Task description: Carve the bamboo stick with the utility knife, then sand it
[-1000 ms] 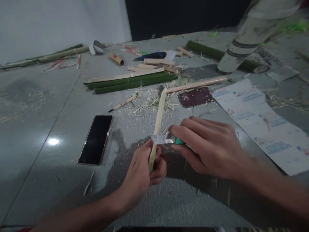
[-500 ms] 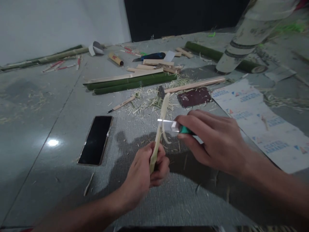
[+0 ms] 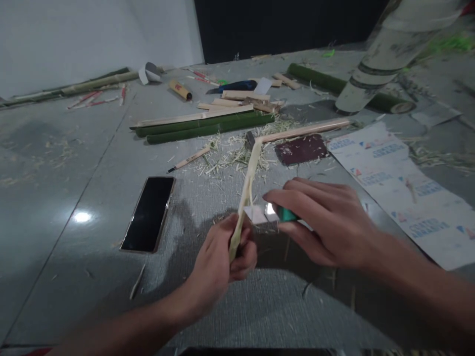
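My left hand (image 3: 226,252) is closed around the lower end of a pale bamboo strip (image 3: 251,170), which points up and away from me. A thin curl of shaving hangs along the strip's right side. In my right hand (image 3: 319,222) is a utility knife (image 3: 287,213) with a green body, gripped between thumb and fingers. Its blade (image 3: 256,214) reaches left to the strip, just above my left fist. Whether the edge touches the strip cannot be made out.
Beyond the strip lie a hammer (image 3: 304,130), green bamboo lengths (image 3: 208,128), a wood-handled carving tool (image 3: 191,159) and shavings. A phone (image 3: 148,213) rests at left, a printed abrasive sheet (image 3: 404,183) at right. A brown sandpaper piece (image 3: 302,149) and a standing pole-like object (image 3: 374,64) are farther off.
The knife has moved down along the bamboo strip, from its middle toward my left hand. My right hand moved down with it. The left hand has barely shifted.
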`<state>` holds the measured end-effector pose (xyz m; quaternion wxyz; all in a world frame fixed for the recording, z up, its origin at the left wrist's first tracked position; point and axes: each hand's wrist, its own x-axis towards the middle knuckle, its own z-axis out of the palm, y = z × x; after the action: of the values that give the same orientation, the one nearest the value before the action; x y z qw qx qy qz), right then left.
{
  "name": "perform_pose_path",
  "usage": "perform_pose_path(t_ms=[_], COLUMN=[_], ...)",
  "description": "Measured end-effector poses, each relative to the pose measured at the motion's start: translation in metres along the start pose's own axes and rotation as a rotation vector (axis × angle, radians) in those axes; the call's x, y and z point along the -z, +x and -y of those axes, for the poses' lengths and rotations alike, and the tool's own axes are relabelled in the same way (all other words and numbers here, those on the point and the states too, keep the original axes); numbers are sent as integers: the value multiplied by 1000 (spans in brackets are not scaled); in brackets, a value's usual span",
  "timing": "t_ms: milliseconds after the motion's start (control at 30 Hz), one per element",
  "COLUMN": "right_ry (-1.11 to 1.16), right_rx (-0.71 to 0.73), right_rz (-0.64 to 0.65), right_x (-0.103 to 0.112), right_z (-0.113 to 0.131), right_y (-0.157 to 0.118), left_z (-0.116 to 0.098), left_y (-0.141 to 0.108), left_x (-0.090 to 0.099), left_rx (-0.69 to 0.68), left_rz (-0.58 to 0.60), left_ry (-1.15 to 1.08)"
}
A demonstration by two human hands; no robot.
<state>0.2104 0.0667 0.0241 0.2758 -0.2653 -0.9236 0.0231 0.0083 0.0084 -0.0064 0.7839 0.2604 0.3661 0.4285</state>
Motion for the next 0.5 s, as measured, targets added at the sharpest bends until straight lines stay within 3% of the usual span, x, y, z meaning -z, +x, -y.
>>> perform_pose_path(t_ms=[167, 333, 500], right_ry=[90, 9, 24], right_rx=[-82, -198, -217], right_rz=[-119, -63, -76], right_x=[4, 0, -1], right_z=[-3, -6, -8], right_y=[-4, -4, -3], left_z=[-3, -5, -5], left_y=[1, -2, 0], left_x=[5, 7, 9], left_rx=[-25, -45, -44], left_rz=[25, 46, 69], left_ry=[-10, 55, 30])
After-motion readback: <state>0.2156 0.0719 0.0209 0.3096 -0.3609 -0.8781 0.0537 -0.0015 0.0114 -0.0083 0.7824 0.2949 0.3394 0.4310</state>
